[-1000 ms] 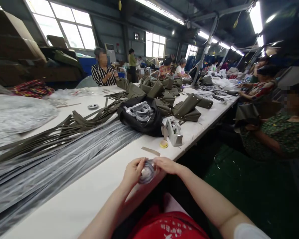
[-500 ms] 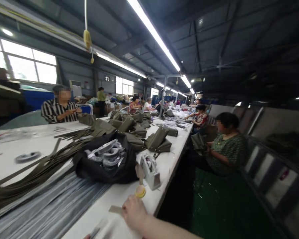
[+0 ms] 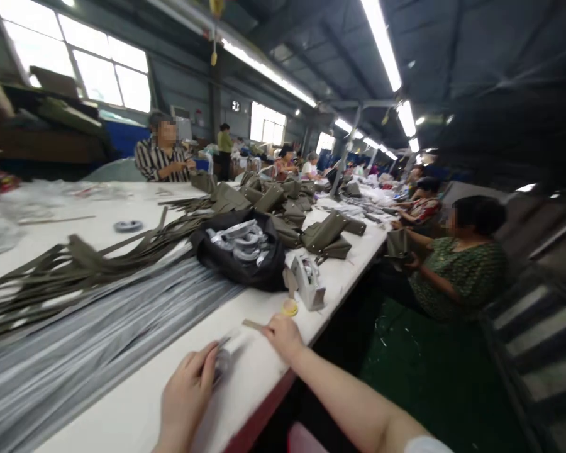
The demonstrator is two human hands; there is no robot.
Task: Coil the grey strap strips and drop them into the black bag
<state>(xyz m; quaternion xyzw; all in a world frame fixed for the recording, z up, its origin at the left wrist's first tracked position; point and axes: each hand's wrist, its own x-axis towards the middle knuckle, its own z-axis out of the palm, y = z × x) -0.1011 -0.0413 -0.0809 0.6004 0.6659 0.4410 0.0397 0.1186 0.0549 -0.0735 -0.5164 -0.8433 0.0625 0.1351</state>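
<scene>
At the bottom centre my left hand (image 3: 188,393) is closed around a grey, shiny piece (image 3: 222,363), blurred, its exact kind unclear. My right hand (image 3: 285,336) is closed on one end of a flat tan strip (image 3: 253,324), low over the white table (image 3: 226,402). Just beyond that hand stands a small round tub with a yellow rim (image 3: 290,307). A white tape dispenser (image 3: 309,283) is behind the tub. Farther left, an open black bag (image 3: 264,275) holds several grey curved pieces (image 3: 243,242).
Long grey strips (image 3: 94,333) and olive straps (image 3: 89,261) cover the table's left side. Olive bags (image 3: 325,231) are piled behind the black bag. A co-worker in a patterned green top (image 3: 462,274) sits at the right; another in stripes (image 3: 153,157) sits across.
The view has swung left and down, so the table things appear shifted. My left hand has come fully into view with the grey piece. My right hand still grips the tan strip.
</scene>
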